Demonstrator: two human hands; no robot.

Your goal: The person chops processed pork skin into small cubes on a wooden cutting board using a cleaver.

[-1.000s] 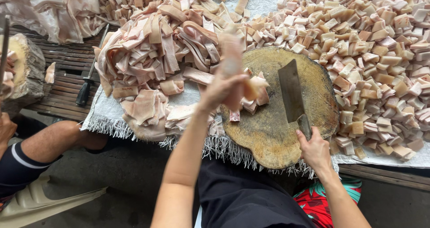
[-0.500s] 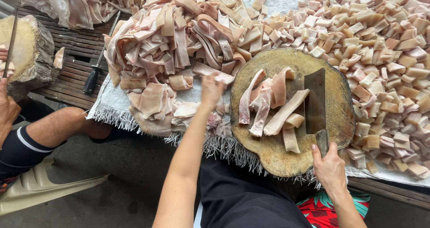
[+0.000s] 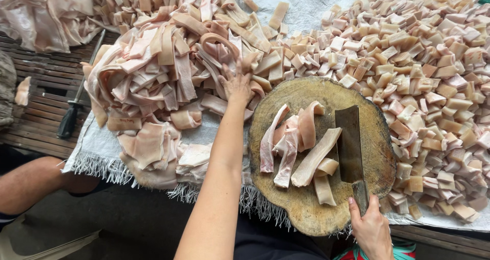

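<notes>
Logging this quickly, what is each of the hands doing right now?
Left hand: open, fingers spread, reaching onto the pile of meat strips.
Right hand: closed, holding the cleaver by its handle on the chopping block.

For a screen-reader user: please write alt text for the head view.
A person's left hand reaches into a heap of long pale meat strips while the right hand holds a cleaver flat on a round wooden block beside a few strips. Cut cubes are piled at right on white cloth.

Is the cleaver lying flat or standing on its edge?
Lying flat. The cleaver shows its broad side up on the round chopping block, right hand at its handle.
</notes>
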